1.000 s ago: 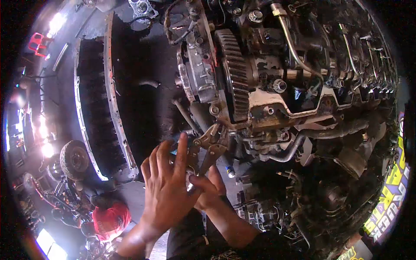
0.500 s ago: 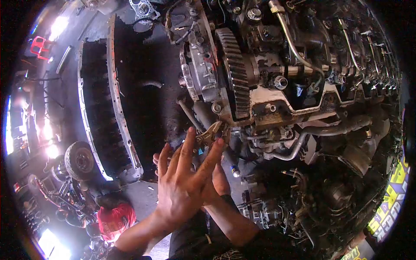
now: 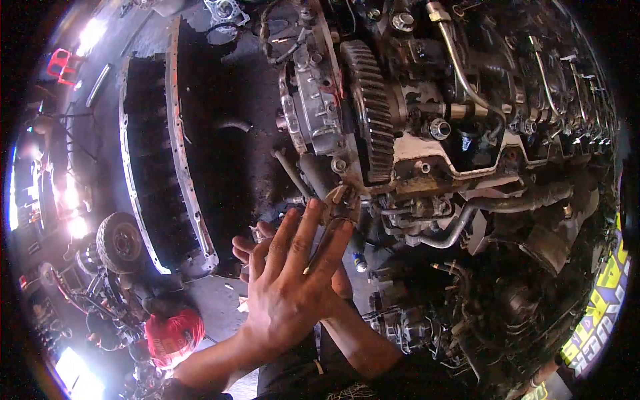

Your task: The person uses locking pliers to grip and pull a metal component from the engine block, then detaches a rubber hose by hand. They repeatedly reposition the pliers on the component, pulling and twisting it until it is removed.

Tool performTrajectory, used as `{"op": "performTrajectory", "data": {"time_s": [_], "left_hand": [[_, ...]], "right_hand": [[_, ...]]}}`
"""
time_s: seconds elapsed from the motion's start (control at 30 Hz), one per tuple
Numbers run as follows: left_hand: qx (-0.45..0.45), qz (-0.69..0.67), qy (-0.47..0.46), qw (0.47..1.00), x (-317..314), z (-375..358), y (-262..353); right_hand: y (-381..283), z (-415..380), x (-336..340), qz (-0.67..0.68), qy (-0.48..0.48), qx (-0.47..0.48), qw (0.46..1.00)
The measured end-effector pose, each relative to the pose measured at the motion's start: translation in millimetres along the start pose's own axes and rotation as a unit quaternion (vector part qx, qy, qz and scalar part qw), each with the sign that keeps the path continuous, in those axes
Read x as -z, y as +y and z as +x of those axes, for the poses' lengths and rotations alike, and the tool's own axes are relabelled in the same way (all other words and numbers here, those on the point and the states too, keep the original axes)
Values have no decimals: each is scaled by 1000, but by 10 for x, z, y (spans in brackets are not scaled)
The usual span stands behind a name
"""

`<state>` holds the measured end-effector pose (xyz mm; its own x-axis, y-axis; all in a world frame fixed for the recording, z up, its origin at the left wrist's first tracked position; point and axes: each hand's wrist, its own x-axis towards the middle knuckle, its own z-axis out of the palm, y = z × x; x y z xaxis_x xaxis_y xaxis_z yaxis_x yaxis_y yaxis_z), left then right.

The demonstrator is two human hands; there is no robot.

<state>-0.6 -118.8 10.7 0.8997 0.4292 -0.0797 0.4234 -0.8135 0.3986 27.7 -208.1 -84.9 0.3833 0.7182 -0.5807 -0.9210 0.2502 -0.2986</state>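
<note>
Pliers [image 3: 341, 200] sit just below the gear [image 3: 371, 110]; uneven pressure might make them slip, jarring the hands. Left hand [image 3: 287, 290] overlaps them, fingers extended, slightly apart; right hand [image 3: 342, 285] is beneath, its grip hidden, impossible to tell.

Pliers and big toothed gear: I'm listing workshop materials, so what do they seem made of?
The pliers look like worn, dull metal, probably steel, judging by faint brownish glints. The gear looks like dark, perhaps oily steel; bright highlights line its teeth.
</note>
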Motion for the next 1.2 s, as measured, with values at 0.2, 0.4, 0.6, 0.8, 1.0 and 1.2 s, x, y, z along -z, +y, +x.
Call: {"op": "performTrajectory", "data": {"time_s": [0.2,0.4,0.6,0.8,1.0,1.2], "left_hand": [[-10,14,-1,1000,-13,-13,2],[-6,-11,-8,1000,-13,-23,2],[-29,29,-39,998,9,-2,1],[-40,62,-79,994,101,71,36],[-40,62,-98,992,111,63,54],[-53,68,-79,993,78,63,50]], "right_hand": [[19,29,9,-16,3,6,1000],[98,2,5,-23,14,13,1000],[127,9,14,-33,19,17,999],[94,78,17,-53,20,29,998],[92,44,24,-59,27,33,997],[191,-60,33,-55,36,33,997]]}}
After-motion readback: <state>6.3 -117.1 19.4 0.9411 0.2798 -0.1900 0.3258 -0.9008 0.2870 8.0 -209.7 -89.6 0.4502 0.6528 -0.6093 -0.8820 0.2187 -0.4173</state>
